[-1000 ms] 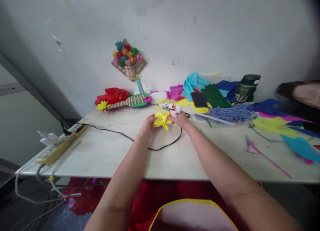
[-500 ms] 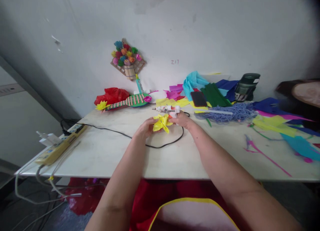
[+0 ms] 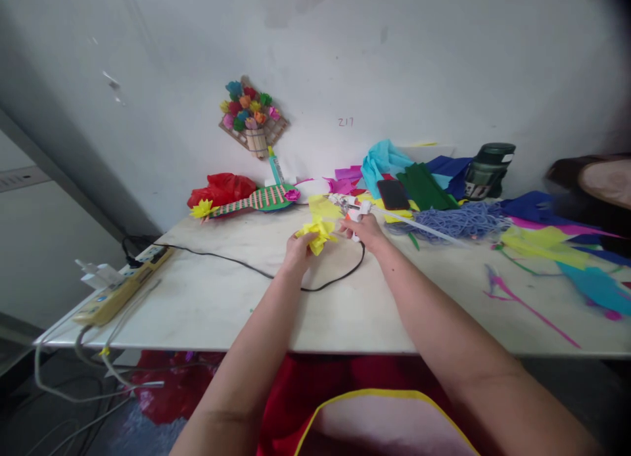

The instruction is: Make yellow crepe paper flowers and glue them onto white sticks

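My left hand (image 3: 298, 247) is closed on a yellow paper flower (image 3: 318, 234), with the petals spread above the fingers. My right hand (image 3: 363, 230) grips a white hot glue gun (image 3: 353, 209) by its handle. A long pale glue stick (image 3: 419, 227) sticks out of the gun's back to the right. The gun's nozzle points left, beyond the flower and apart from it. From the handle a black cord (image 3: 320, 288) loops over the white table (image 3: 236, 311) toward the left.
A yellow power strip (image 3: 121, 292) lies at the left edge. Behind the hands rests a green craft instrument (image 3: 269, 197) with a yellow flower. A phone (image 3: 393, 195), coloured paper sheets (image 3: 426, 186), tangled blue strands (image 3: 456, 221) and a dark jar (image 3: 488, 172) are to the right.
My right hand has taken hold of the glue gun by the handle and turned it, its glue stick now slanting right. The flower is in my left hand alone and has tilted.
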Tool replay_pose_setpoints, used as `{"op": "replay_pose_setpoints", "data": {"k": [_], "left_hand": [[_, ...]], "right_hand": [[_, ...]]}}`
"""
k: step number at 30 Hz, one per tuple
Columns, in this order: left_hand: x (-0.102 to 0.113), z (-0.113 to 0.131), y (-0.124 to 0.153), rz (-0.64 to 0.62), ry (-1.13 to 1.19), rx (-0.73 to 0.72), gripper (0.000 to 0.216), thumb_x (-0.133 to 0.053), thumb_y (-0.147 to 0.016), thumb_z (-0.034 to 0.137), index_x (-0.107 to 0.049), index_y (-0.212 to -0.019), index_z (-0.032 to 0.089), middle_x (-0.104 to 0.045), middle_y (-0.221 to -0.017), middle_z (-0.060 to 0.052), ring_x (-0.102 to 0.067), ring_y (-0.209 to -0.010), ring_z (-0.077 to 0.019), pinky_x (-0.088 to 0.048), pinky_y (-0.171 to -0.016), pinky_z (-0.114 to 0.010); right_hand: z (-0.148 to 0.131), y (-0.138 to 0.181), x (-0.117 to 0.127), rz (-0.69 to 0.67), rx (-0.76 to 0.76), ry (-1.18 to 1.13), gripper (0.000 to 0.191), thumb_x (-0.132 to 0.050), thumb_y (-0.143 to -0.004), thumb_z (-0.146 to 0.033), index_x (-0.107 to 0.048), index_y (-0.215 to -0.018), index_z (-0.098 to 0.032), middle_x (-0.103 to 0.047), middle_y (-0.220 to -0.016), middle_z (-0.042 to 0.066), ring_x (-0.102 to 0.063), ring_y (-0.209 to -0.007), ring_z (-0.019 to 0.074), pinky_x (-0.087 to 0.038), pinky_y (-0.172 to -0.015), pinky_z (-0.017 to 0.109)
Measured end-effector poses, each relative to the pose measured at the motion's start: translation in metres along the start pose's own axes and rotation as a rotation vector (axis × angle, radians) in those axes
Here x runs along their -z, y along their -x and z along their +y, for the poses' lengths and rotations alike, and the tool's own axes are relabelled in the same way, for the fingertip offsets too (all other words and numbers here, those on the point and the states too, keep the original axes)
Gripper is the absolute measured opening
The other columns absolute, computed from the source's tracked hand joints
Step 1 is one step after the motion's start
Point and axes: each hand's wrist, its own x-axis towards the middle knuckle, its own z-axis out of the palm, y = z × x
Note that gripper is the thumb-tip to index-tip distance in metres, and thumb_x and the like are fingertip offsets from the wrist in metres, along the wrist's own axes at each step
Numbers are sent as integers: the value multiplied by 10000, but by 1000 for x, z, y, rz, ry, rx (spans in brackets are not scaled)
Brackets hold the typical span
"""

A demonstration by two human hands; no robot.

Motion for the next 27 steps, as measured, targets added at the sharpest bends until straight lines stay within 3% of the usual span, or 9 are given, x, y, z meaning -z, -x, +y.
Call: {"op": "replay_pose_setpoints", "data": {"k": [3,5,9,17,23,27], "left_hand": [[1,-1,-4,114,106,-50,338,-681,-512,125,-549,-822,121,-635,-768,-49,-617,-714,-176,-500,-671,-311],[2,-1,-5,144,148,-71,322,-677,-508,114,-544,-801,130,-635,-760,-40,-619,-730,-178,-496,-688,-310],[4,-2,-6,131,184,-108,279,-661,-530,103,-549,-783,129,-631,-753,-36,-623,-717,-174,-491,-697,-309],[6,-1,-7,20,267,-91,266,-658,-613,170,-586,-864,124,-637,-893,-76,-620,-783,-165,-490,-717,-263],[6,3,-7,119,351,-48,170,-598,-689,201,-599,-841,126,-633,-868,-69,-619,-786,-167,-510,-685,-261],[5,6,-5,157,415,-11,159,-560,-715,208,-594,-843,121,-637,-838,-79,-618,-794,-177,-519,-685,-263]], "right_hand": [[1,-2,-1,37,-38,-88,340,-665,-569,-337,-572,-815,-121,-573,-493,-18,-423,-337,64,-316,-343,189],[2,-2,-3,15,-36,-94,335,-671,-570,-342,-570,-803,-123,-564,-479,-23,-400,-317,56,-311,-330,187],[-1,1,-6,-40,10,-50,288,-657,-595,-381,-568,-687,-123,-560,-481,-13,-376,-307,47,-290,-309,189],[-8,7,-6,-121,28,-49,284,-636,-621,-385,-576,-713,-123,-552,-480,-21,-359,-310,41,-255,-308,185],[-6,6,-3,-194,-28,-63,248,-631,-614,-346,-539,-570,-120,-547,-464,-7,-368,-316,44,-235,-310,192],[-5,6,-1,-229,-53,-76,229,-618,-624,-337,-549,-608,-119,-578,-491,6,-367,-306,48,-227,-300,200]]}}
